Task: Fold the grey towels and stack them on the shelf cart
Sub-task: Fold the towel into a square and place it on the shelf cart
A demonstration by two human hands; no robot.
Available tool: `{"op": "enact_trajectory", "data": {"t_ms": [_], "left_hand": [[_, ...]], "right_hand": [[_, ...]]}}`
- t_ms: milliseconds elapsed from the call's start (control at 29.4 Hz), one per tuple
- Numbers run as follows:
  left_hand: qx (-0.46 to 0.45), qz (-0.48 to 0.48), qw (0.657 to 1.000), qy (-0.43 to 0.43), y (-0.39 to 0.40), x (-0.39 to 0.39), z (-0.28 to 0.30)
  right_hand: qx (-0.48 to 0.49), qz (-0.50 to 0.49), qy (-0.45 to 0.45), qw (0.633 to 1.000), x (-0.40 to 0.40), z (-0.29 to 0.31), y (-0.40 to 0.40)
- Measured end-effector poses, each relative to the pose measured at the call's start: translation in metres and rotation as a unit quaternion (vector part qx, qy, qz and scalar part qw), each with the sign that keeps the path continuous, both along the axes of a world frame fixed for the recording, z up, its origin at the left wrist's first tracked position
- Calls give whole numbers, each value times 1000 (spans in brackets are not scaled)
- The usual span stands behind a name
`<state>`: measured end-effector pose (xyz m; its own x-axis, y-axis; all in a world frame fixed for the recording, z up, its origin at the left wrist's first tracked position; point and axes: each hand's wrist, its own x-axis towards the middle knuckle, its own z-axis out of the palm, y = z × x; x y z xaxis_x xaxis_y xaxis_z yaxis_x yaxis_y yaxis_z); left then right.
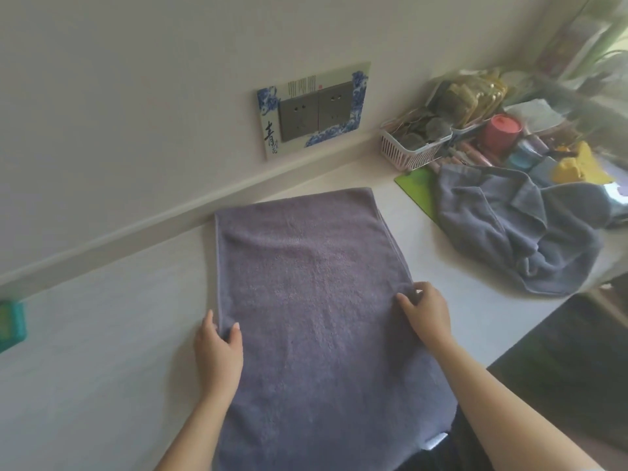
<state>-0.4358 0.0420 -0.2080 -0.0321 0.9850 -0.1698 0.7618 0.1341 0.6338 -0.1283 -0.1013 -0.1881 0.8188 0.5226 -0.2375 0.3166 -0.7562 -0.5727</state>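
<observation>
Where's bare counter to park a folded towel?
Bare white counter left of the flat grey towel, up to the teal box. Narrower strip between it and the crumpled grey towel. Far right crowded: pink basket, red tub, yellow object.

Towel: grey terry, spread flat lengthwise on white counter, far end near wall, near end hanging over counter edge. Second towel: grey, crumpled heap, to right, apart from first.

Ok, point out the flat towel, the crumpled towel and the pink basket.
flat towel (pixel 306 283): head view, middle of its top surface.
crumpled towel (pixel 516 229): head view, centre of the heap.
pink basket (pixel 404 153): head view, slatted front wall.
</observation>
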Motion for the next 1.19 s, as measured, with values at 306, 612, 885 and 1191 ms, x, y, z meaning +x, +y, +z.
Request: {"op": "enact_trajectory", "data": {"t_ms": [306,612,885,1191], "left_hand": [[16,30,999,-26,4,11,15],[24,65,997,-15,4,18,11],[-16,0,1000,8,-21,-1,14],[-178,-85,976,90,-80,-48,12]], "right_hand": [[-11,-32,4,999,14,4,15],[31,-83,37,995,18,0,12],[-63,16,-31,997,-10,3,-46],[-192,116,1,975,-38,22,-105]]}}
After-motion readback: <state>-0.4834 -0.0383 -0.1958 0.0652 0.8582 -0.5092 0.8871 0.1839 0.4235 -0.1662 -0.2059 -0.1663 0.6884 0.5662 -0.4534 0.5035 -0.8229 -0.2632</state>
